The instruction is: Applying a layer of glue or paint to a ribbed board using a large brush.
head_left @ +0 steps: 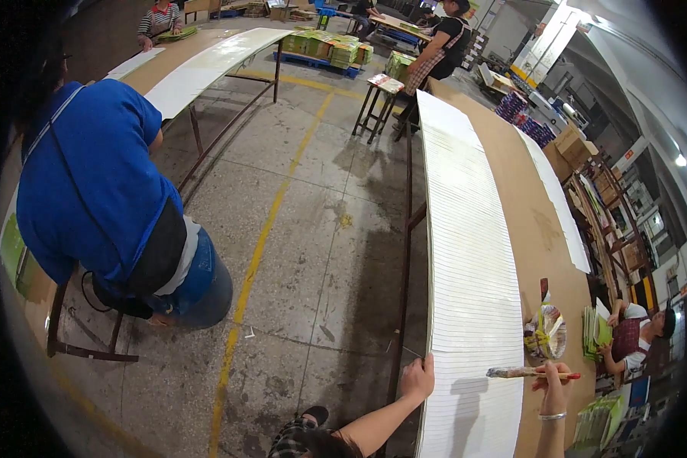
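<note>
2 hands work at the lower right of the frame. The left hand (418, 379) curls its fingers over the near edge of the long run of overlapped white sheets (466, 252), pinning it down. The right hand (555, 376) grips a red-handled brush (528, 373), bristles on the sheets. Brushing looks under way; the next stroke calls for a steady sweep along the strips, perhaps reloading from the bowl (547, 333) just above.

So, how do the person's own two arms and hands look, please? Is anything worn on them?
Both forearms are bare, with no sleeves and no gloves in view. The left hand wears nothing that shows. The right hand has a thin, pale bangle around the wrist. No rings or watch can be made out.
</note>
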`<act>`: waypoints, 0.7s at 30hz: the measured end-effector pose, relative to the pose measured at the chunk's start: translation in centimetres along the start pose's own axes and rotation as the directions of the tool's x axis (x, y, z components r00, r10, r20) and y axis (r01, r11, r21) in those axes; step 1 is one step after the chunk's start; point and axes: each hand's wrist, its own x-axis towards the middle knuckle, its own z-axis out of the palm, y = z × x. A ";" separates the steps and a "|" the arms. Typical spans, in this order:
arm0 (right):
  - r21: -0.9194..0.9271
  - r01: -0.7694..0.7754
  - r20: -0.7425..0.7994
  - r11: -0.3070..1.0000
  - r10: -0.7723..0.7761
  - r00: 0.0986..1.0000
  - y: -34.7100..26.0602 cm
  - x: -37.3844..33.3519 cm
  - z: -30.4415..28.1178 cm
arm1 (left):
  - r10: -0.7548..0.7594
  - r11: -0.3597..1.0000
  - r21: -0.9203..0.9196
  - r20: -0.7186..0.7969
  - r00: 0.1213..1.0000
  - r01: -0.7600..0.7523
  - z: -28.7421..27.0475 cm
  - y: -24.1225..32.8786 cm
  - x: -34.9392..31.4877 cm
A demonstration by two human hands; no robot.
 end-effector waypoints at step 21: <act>0.129 -0.121 -0.070 0.984 0.130 0.989 4.2 -3.3 -2.7 | 0.046 0.989 -0.139 -0.039 0.998 -0.051 -0.6 0.2 0.3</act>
